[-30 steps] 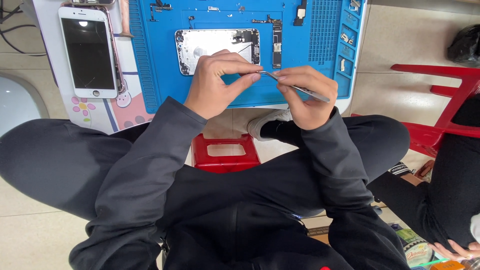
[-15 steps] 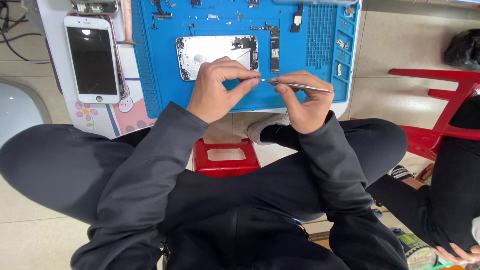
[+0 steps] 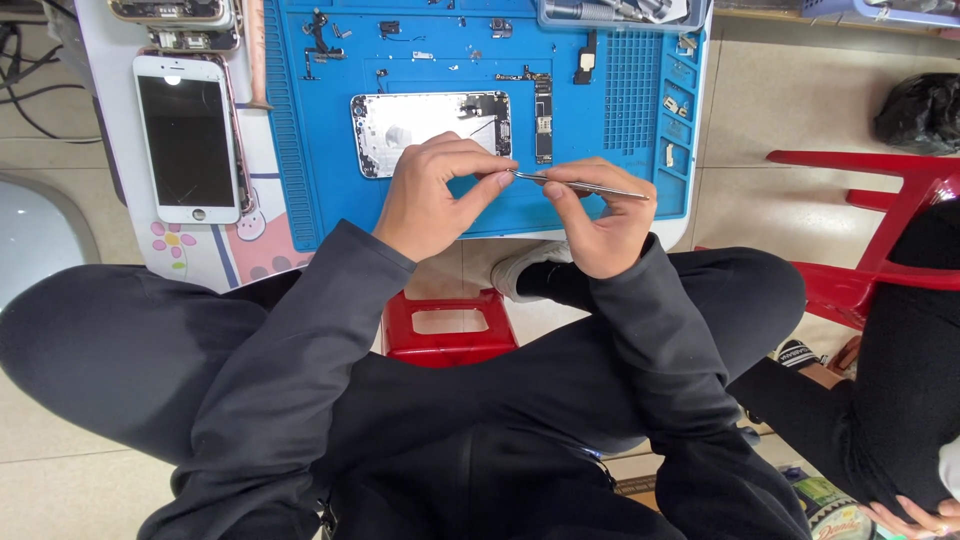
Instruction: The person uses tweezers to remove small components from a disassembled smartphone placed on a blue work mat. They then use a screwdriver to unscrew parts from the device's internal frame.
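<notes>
My left hand (image 3: 435, 195) pinches thumb and forefinger together at the tip of metal tweezers (image 3: 585, 185); whatever small part sits between them is too small to make out. My right hand (image 3: 600, 215) grips the tweezers, which lie level and point left. Both hands hover just in front of an opened silver phone housing (image 3: 420, 125) on a blue repair mat (image 3: 620, 110). A narrow circuit board (image 3: 543, 115) lies right of the housing.
A white phone screen (image 3: 187, 135) rests on the table's left part, more phone shells (image 3: 175, 15) behind it. Small parts dot the mat's top. A red stool (image 3: 448, 325) is under my legs. Another person sits on a red chair (image 3: 860, 225) at right.
The view has tilted so the mat sits lower in frame. My hands stay together; the tweezers have levelled out and my left fingertips have closed on their tip.
</notes>
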